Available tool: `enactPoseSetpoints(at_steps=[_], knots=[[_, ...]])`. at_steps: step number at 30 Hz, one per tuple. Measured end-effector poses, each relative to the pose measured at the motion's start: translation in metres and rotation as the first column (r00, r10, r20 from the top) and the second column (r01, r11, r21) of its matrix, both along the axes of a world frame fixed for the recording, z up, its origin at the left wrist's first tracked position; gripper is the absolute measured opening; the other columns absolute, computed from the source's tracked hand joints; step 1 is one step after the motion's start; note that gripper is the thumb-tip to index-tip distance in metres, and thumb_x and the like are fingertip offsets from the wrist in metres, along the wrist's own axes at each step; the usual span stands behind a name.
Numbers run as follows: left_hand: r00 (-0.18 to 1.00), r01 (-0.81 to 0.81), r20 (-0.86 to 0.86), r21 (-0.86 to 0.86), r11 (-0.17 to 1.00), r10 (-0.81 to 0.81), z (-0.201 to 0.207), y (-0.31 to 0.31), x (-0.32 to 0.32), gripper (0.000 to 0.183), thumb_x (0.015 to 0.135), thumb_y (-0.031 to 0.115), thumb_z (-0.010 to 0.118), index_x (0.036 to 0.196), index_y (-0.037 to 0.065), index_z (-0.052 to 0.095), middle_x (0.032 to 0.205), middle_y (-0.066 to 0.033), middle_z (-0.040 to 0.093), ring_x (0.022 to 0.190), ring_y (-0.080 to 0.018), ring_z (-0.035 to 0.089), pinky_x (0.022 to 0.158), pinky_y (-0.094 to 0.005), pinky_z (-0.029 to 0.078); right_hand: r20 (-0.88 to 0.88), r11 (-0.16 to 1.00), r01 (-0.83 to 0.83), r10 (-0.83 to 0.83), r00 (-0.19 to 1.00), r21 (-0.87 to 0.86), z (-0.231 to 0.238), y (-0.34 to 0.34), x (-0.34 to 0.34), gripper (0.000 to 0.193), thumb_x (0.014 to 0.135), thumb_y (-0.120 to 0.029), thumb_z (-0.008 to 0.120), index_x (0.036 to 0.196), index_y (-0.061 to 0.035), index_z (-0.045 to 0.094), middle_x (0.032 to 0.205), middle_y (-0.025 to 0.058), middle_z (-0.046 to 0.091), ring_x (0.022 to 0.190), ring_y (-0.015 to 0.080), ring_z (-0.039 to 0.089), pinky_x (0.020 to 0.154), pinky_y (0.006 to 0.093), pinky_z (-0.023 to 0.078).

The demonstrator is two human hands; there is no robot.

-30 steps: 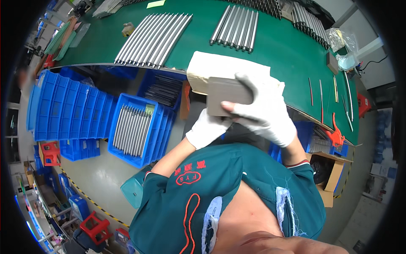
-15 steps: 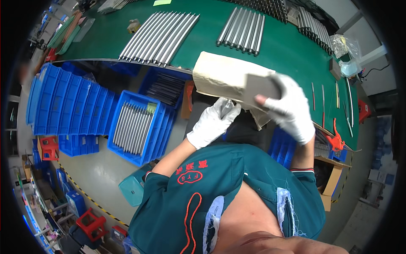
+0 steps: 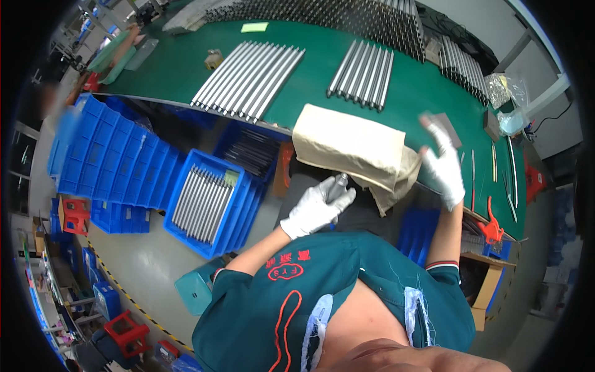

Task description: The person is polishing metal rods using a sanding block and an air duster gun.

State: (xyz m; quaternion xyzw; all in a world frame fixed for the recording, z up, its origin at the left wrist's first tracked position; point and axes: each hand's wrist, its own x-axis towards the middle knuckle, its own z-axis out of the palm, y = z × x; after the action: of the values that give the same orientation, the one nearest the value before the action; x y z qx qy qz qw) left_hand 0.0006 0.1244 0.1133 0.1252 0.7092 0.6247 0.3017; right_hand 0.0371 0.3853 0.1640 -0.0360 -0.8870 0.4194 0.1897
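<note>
My left hand (image 3: 319,204), in a white glove, is closed around a metal rod (image 3: 341,181). One rounded end of it pokes out beside my thumb, and the rest is hidden by the glove. The hand is over my lap, just short of a folded cream cloth (image 3: 347,139) on the table's near edge. My right hand (image 3: 445,167), also gloved, is raised at the table's edge right of the cloth, its fingers spread and slightly blurred. A flat grey block (image 3: 447,129) lies on the table just beyond those fingers.
Silver rods (image 3: 248,80) lie in a row on the green table (image 3: 304,80), with another row of rods (image 3: 361,74) farther right. Thin tools and orange-handled pliers (image 3: 491,226) are at the right. Blue crates (image 3: 118,149) and a crate of rods (image 3: 201,204) stand at the left.
My right hand has let go of the grey block, which now lies on the table, and has opened. My left hand still holds the rod. The whole view has shifted slightly.
</note>
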Motion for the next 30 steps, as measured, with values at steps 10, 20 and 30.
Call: enactPoseSetpoints(at_steps=[10,20,30], knots=[[0.932,0.336,0.206,-0.191,0.922,-0.297,-0.048,-0.033,0.019,0.043,0.081,0.036,0.058,0.107,0.002,0.054,0.093,-0.0126,0.060,0.087,-0.0202,0.056,0.080,-0.0303,0.041,0.122,0.543,-0.205,0.505,0.855,-0.814,-0.058,-0.124,-0.005,0.037,0.083,-0.038,0.055,0.070,-0.0035,0.062,0.067,0.0018,0.055,0.063,0.0078,0.046,0.059,0.0234,0.038],[0.962,0.270,0.115,-0.268,0.925,-0.247,-0.001,-0.039,-0.021,0.028,0.080,0.029,0.062,0.085,0.002,0.056,0.068,-0.0048,0.055,0.066,-0.0090,0.050,0.059,-0.0239,0.040,-0.361,0.044,-0.362,0.020,0.932,-0.931,-0.009,-0.085,-0.035,0.047,0.086,-0.033,0.048,0.045,-0.0147,0.033,0.050,0.0048,0.039,0.058,0.0215,0.044,0.062,0.0330,0.039],[0.948,0.191,0.241,0.097,0.977,-0.209,0.064,-0.054,-0.098,0.043,0.083,0.047,0.053,0.077,0.004,0.050,0.058,-0.0003,0.045,0.041,-0.0049,0.035,0.036,-0.0184,0.026,-0.179,0.841,-0.271,0.210,0.961,-0.468,0.006,-0.034,-0.080,0.074,0.069,-0.063,0.059,0.108,-0.0006,0.054,0.097,0.0111,0.060,0.090,0.0213,0.057,0.085,0.0334,0.042]])
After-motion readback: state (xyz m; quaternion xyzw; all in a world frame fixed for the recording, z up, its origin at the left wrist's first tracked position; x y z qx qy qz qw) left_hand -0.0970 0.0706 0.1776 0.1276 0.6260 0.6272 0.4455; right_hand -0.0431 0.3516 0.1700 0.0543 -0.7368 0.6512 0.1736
